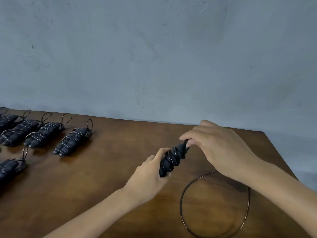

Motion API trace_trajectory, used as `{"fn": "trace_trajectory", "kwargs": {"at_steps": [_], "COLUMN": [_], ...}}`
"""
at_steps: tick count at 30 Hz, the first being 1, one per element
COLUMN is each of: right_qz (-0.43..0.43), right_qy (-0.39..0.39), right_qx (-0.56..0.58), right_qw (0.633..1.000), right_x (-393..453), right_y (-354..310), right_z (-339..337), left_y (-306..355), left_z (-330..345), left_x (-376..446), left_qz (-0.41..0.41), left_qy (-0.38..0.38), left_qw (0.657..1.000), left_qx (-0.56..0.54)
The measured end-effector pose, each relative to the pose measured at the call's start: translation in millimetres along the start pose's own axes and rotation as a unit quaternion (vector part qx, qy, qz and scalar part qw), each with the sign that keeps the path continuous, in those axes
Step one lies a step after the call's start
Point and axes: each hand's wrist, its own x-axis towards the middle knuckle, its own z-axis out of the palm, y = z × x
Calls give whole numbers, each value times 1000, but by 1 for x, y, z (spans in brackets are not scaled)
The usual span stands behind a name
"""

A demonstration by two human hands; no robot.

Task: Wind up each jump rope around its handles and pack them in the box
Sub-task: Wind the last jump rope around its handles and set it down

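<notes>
Nearest the camera, a thin dark cord with a coppery sheen [214,205] lies in one wide open loop on the glossy brown wooden table [106,182], its upper arc passing under the person's right forearm and its lower arc running out of the bottom of the frame.

Just beyond the loop, the left hand [149,176] grips the lower end of a pair of black padded jump-rope handles [171,160], held together and tilted up toward the right, clear of the tabletop. Its fingers are curled tightly round the bundle, with the thumb lying along the upper side. Several turns of the cord already cross the handles between the two hands.

The right hand [217,146] sits at the upper tip of the handles. Its thumb and forefinger are bent together in a pinch on the cord where it meets the handle tips; the other fingers are loosely curled behind. Exactly how the cord runs inside the pinch cannot be told.

Farther off at the left, wound jump ropes [72,141] lie in a row on the table, each a dark bundle with a small loop of cord sticking out toward the wall. One more wound bundle [10,167] lies nearer, at the left edge.

Behind the table stands a scuffed blue-grey wall [154,57].
</notes>
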Motion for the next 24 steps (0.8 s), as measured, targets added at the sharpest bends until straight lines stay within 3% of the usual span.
{"fn": "trace_trajectory", "kwargs": {"at_steps": [5, 11, 19, 24], "right_qz": [31, 115, 155, 138], "right_qy": [-19, 15, 38, 26], "right_qx": [52, 212, 334, 340], "right_qw": [998, 970, 929, 930], "right_x": [13, 21, 21, 19], "right_y": [7, 18, 29, 25], "right_z": [2, 9, 19, 23], "left_y": [-2, -3, 0, 5], "left_z": [-4, -9, -12, -12], "left_x": [-5, -15, -20, -23], "left_qz": [36, 106, 130, 119], "left_qy": [-3, 8, 30, 34], "left_qw": [999, 994, 978, 958], "left_qx": [40, 26, -161, -258]}}
